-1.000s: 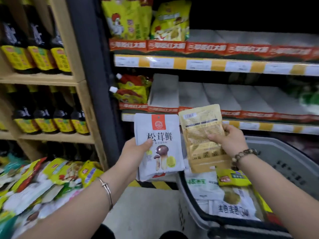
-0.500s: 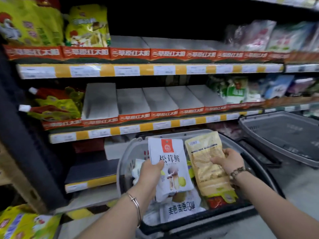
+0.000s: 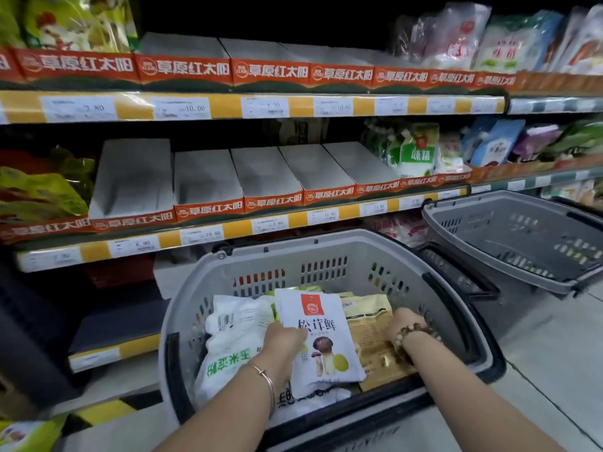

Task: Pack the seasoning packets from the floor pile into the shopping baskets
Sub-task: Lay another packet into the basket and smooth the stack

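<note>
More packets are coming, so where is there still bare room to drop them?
The far basket at right looks bare inside, and so is the floor in front of it. The near basket is crowded: mushroom packet, tan packet, white bag, left hand and right hand fill it.

草原红太阳 on red shelf trays (image 3: 182,67); 松茸鲜 on white packet (image 3: 317,325); price tags (image 3: 181,108) 10.00, 10.80, 6.90

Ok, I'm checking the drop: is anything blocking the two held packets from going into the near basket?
Nothing visible does. The white mushroom packet in the left hand and the tan packet in the right hand are inside the near basket, over other packets lying there.
</note>
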`<control>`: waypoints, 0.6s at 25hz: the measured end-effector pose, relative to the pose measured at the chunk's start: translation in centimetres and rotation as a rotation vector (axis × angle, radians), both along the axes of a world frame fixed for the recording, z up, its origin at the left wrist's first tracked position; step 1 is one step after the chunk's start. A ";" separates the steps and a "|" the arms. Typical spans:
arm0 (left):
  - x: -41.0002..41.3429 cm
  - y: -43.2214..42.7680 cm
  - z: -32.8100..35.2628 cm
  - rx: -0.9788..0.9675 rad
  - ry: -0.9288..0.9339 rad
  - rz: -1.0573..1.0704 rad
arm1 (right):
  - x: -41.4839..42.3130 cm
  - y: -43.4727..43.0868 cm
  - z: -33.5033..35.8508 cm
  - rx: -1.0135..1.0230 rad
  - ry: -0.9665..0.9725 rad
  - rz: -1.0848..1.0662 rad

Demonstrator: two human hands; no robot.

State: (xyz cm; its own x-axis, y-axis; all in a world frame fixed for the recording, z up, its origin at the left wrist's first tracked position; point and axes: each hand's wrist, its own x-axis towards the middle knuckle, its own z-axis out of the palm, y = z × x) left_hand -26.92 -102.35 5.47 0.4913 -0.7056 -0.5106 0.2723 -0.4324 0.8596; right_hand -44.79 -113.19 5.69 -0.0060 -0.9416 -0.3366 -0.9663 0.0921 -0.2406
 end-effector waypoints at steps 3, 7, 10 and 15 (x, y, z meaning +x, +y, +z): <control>0.2 0.5 -0.5 -0.017 -0.089 -0.056 | 0.1 -0.1 0.0 0.001 0.043 0.002; 2.1 0.7 0.4 0.007 -0.406 -0.250 | 0.1 -0.1 -0.6 -0.106 -0.024 0.088; 2.7 0.7 0.7 0.089 -0.897 -0.428 | 0.7 0.0 -1.1 -0.127 -0.220 0.250; -1.4 -0.6 -0.8 0.142 -1.128 -1.050 | 0.8 0.1 -1.9 0.102 -0.092 0.501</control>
State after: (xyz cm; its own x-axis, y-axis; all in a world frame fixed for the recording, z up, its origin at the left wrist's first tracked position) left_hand -28.35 -102.93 4.65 -0.0140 -0.9478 -0.3187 -0.9349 -0.1006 0.3403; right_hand -43.96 -113.08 3.81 0.4710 -0.7837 -0.4049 -0.8731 -0.3487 -0.3407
